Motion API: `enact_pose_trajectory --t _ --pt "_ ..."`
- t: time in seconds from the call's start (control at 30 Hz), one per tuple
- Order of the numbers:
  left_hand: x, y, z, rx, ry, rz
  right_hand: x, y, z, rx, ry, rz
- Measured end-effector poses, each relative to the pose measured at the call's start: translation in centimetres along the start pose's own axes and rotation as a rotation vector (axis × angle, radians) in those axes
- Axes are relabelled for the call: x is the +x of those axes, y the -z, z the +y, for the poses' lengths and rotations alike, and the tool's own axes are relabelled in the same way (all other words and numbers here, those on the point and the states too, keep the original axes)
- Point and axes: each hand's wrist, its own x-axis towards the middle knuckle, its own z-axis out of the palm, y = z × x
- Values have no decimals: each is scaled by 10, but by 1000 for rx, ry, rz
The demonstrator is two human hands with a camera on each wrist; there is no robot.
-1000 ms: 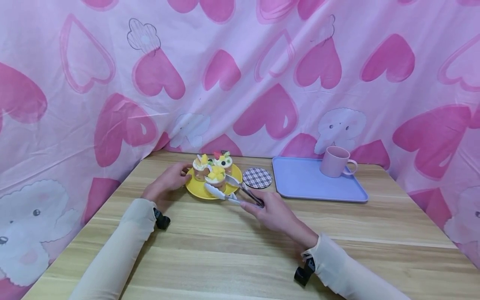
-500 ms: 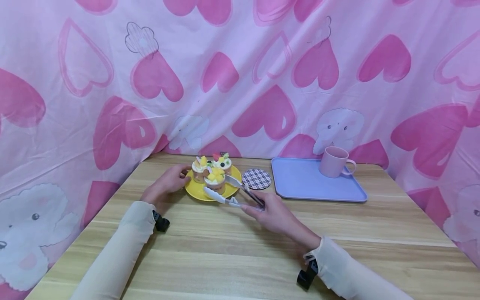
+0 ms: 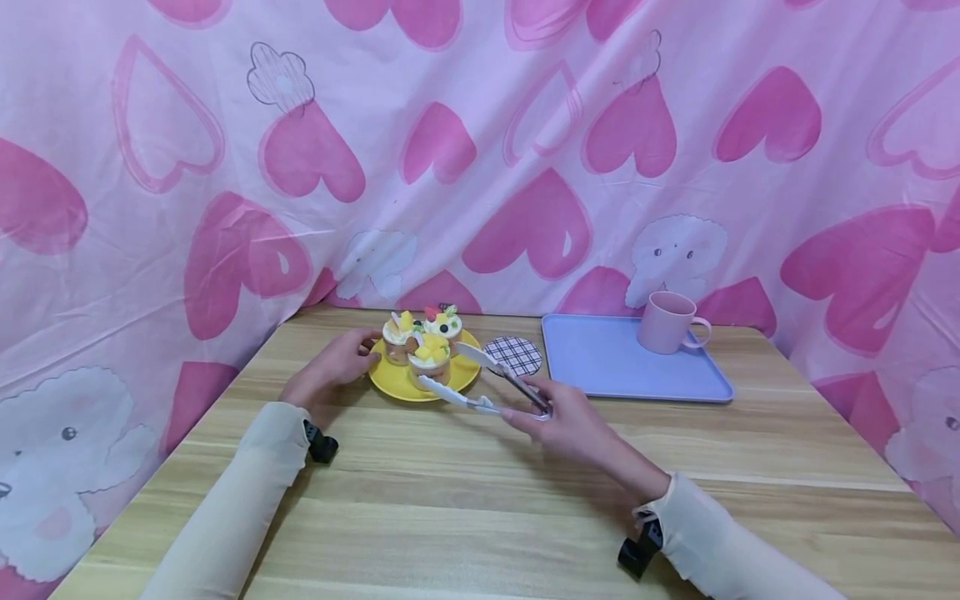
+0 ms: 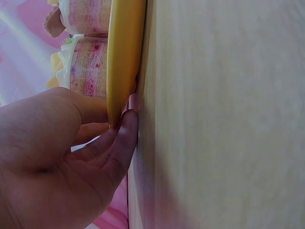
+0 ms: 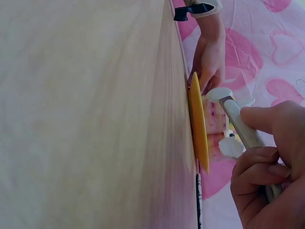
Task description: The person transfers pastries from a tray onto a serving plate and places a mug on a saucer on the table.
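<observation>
On a yellow plate (image 3: 393,386) stand three dessert cups; the front cup (image 3: 430,372) has yellow fruit on top. The left cup (image 3: 397,342) and the back cup (image 3: 447,326) show cream and fruit toppings. My left hand (image 3: 335,364) pinches the plate's left rim, thumb above and fingers beneath, as the left wrist view shows. With my right hand (image 3: 570,421) I hold a pair of tongs (image 3: 525,388), white-tipped and spread apart. The tips sit at the right of the front cup, with nothing between them.
A round checked coaster (image 3: 513,356) lies right of the plate. Further right, a light blue tray (image 3: 615,367) carries a pink mug (image 3: 666,323). A pink heart-patterned curtain (image 3: 420,167) hangs behind the wooden table (image 3: 420,517).
My right hand has drawn back to the right with the tongs, and their tips have come away from the front cup. The left hand stays at the plate's rim.
</observation>
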Motion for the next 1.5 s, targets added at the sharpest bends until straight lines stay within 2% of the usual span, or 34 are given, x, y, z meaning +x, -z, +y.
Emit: enact_pose_trajectory --t 0.3,0.47,0.63,0.8,0.9,1.07,1.3,1.5 --pt "4 -2 3 0 3 -8 1 14 8 -78 101 67" --pt "5 -3 3 -19 23 -19 -4 24 17 -68 97 78" --pt "5 -3 3 -18 16 -14 -11 35 27 -28 77 88" --pt "6 -4 -1 -9 1 -11 -18 46 40 -16 108 146" --pt "5 -3 -2 0 -8 -6 -23 55 45 -24 96 191" --pt "3 -4 -5 -14 2 -3 -29 72 53 -10 25 216" --pt "4 -4 -6 -12 4 2 -37 97 70 23 -80 182" --pt "6 -3 -5 -19 25 -10 -43 112 85 -45 -143 149"
